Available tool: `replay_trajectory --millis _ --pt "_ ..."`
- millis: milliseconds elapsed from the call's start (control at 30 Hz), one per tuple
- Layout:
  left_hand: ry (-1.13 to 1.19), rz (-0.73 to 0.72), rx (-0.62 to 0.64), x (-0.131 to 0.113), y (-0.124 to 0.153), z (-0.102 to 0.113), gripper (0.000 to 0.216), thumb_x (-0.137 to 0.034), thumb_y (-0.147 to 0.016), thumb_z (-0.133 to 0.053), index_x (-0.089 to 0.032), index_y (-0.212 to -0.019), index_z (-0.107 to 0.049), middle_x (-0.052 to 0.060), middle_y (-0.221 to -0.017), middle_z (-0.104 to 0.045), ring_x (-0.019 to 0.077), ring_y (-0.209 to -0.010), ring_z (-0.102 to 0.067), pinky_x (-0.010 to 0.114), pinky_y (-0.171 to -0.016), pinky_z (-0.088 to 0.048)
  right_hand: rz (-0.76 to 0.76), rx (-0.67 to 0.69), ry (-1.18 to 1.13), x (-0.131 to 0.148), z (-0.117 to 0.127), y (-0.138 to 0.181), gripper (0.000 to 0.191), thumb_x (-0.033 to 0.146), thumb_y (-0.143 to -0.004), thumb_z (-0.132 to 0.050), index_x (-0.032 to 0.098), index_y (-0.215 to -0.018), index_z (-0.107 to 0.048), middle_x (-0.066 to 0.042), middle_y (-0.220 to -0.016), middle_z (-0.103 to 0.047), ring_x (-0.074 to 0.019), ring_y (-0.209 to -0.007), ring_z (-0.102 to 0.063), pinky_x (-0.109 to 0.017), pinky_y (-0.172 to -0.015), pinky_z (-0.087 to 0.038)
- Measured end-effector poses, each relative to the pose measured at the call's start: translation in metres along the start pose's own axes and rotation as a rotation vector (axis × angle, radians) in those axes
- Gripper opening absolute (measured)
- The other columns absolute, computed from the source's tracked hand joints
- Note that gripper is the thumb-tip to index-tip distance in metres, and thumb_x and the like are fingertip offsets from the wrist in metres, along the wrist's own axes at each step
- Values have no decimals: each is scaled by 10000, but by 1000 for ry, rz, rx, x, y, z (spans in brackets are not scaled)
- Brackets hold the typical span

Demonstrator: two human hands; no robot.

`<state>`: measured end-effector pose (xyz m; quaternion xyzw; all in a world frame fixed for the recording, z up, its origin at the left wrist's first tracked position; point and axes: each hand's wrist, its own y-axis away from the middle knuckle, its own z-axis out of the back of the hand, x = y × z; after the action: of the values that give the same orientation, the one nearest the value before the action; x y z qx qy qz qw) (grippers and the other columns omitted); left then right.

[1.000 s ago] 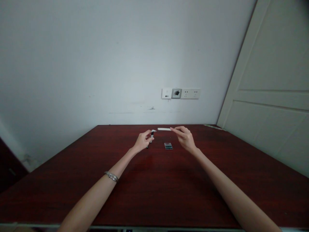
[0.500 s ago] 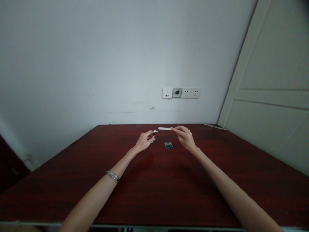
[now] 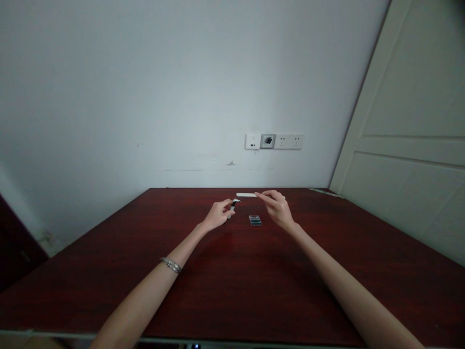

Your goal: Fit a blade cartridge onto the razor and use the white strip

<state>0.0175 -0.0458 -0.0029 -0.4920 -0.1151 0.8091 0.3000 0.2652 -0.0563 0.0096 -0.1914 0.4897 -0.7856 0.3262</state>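
My left hand (image 3: 218, 215) is closed around a small razor-like tool (image 3: 233, 204) with a black handle and a silvery head, held just above the dark red table (image 3: 232, 281). My right hand (image 3: 278, 209) hovers to the right with its fingers pinched together; what they hold, if anything, is too small to make out. A small clear case with bluish contents (image 3: 255, 220) lies on the table between the two hands. A thin white strip (image 3: 246, 195) lies flat just beyond the right fingertips. A metal bracelet (image 3: 170, 264) is on my left wrist.
A white wall with a row of sockets (image 3: 274, 141) rises behind the table. A pale door (image 3: 410, 145) stands at the right. A flat pale object (image 3: 323, 192) lies at the table's far right corner.
My left hand has shifted slightly right and lower with the tool, tilting its head toward the right hand. The right hand has barely moved.
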Motion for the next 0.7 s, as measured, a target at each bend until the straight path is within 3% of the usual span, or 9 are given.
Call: replay_trajectory --millis 200,333,467,600,700 --pt "11 -17 -23 -5 0 1 234 -217 -716 -578 -116 -928 -583 -10 -691 -538 88 -584 -526 176 -535 -416 72 24 -1 4 1 0 435 65 -851 -395 293 -1168 -586 -61 -920 -592 -157 -809 -524 -293 -693 -379" --pt "-14 -29 -20 -4 1 3 197 -221 -719 -575 -117 -885 -592 -19 -677 -537 78 -575 -511 166 -533 -404 64 4 45 -7 9 3 418 71 -843 -418 295 -1141 -606 -58 -898 -595 -158 -783 -514 -300 -685 -368" --pt "-46 -78 -24 -2 1 -3 223 -218 -723 -576 -120 -922 -606 -9 -706 -561 84 -618 -515 180 -592 -428 47 -21 49 4 10 -2 449 56 -843 -401 305 -1170 -583 -57 -917 -593 -160 -796 -512 -301 -686 -360" --pt "-23 -97 -44 -2 -1 -7 252 -201 -729 -571 -121 -967 -598 4 -733 -572 100 -657 -543 205 -635 -451 70 40 12 14 6 -6 446 72 -855 -399 316 -1191 -563 -57 -939 -593 -162 -826 -518 -300 -697 -361" --pt "9 -89 -46 -4 -2 -2 213 -210 -734 -571 -120 -926 -589 5 -724 -577 104 -654 -563 203 -624 -457 71 49 -4 4 7 -4 440 81 -856 -405 311 -1201 -554 -55 -928 -595 -162 -839 -528 -310 -720 -362"
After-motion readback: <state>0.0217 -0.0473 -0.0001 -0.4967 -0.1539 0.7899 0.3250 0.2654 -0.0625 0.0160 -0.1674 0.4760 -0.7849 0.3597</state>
